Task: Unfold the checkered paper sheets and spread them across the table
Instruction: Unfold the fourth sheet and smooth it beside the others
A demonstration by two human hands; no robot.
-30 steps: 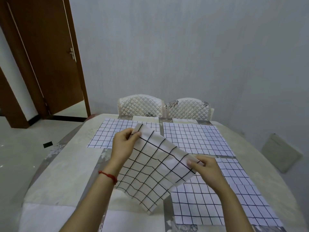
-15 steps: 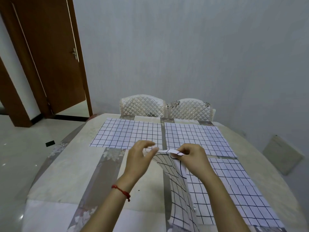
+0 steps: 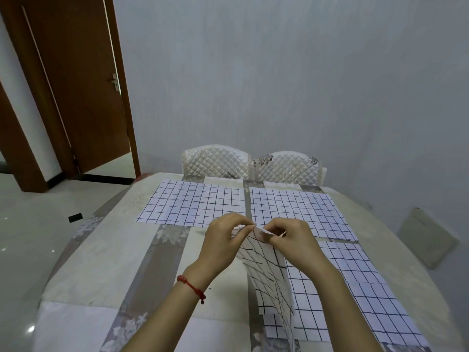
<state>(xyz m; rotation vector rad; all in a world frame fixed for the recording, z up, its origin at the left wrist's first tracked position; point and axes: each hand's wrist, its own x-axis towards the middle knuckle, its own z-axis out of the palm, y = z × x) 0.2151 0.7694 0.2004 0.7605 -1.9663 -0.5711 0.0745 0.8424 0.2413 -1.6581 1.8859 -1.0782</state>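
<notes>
A folded checkered sheet [image 3: 269,278] hangs edge-on above the table's middle. My left hand [image 3: 223,242] and my right hand [image 3: 291,243] pinch its top edge close together, fingertips almost meeting. Three unfolded checkered sheets lie flat: one at the far left [image 3: 193,203], one at the far right [image 3: 297,209], and one near right [image 3: 355,288] partly behind the hanging sheet. A red cord circles my left wrist.
The round table [image 3: 101,262] wears a beige and grey patchwork cloth. Two quilted white chairs [image 3: 215,161] stand at the far edge against the wall. A brown door [image 3: 76,85] stands open at left. A flat board [image 3: 429,240] leans on the right wall.
The sheet went from held wide and slanted to hanging vertically. Both hands came together at its top edge, and since half a second ago they have closed in further.
</notes>
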